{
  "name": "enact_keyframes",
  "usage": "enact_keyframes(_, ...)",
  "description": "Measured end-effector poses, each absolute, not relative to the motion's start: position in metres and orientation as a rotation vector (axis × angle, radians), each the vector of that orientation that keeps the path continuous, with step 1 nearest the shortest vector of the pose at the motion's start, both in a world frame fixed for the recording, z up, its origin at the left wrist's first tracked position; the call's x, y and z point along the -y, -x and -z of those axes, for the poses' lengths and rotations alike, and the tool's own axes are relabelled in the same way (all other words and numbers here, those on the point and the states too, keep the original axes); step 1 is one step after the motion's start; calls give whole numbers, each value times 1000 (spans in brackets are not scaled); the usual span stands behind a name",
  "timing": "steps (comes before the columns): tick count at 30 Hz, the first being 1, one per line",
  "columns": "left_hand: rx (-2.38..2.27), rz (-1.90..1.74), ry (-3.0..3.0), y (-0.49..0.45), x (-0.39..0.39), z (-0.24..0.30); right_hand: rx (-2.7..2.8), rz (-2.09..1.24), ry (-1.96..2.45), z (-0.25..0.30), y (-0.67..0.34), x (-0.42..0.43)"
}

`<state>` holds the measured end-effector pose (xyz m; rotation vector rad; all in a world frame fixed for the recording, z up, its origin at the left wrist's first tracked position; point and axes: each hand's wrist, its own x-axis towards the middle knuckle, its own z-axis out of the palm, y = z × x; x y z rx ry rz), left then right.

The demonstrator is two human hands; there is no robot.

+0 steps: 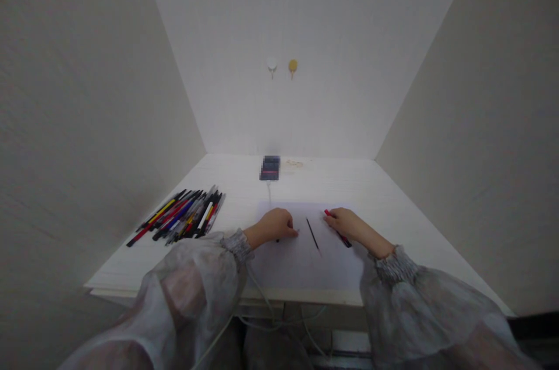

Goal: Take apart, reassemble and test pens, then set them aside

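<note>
My right hand [347,223] is closed around a red and black pen [346,241]. The pen's red end shows past the fingertips and its dark end comes out below the hand. Over the left part of a pale paper sheet [301,271], my left hand [276,224] has its fingers curled and pressed together. A small dark end peeks out under it and a tiny point shows at the thumb; what it holds is mostly hidden. Between both hands a thin dark stick [312,233], resembling a pen refill, lies slanted on the sheet.
A heap of pens [187,215] in several colours lies at the left of the white table [393,195]. Toward the back is a phone [270,168] with a white cable [269,192]. Two hooks [293,66] are on the back wall. Walls rise on both sides.
</note>
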<state>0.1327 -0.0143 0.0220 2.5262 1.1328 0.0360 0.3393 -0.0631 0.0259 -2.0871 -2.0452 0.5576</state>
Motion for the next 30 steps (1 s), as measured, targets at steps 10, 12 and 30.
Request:
enact_keyframes(10,-1181,-34,-2482,-133,18,-19,1973,-504,2189,-13,-350,60)
enact_keyframes(12,-1185,-38,-2474,-132,19,-21,1987,-390,2216,-8,-348,60)
enact_keyframes(30,-1474,-341,-2328,-85,22,-13,1914,-387,2199,-23,-349,83)
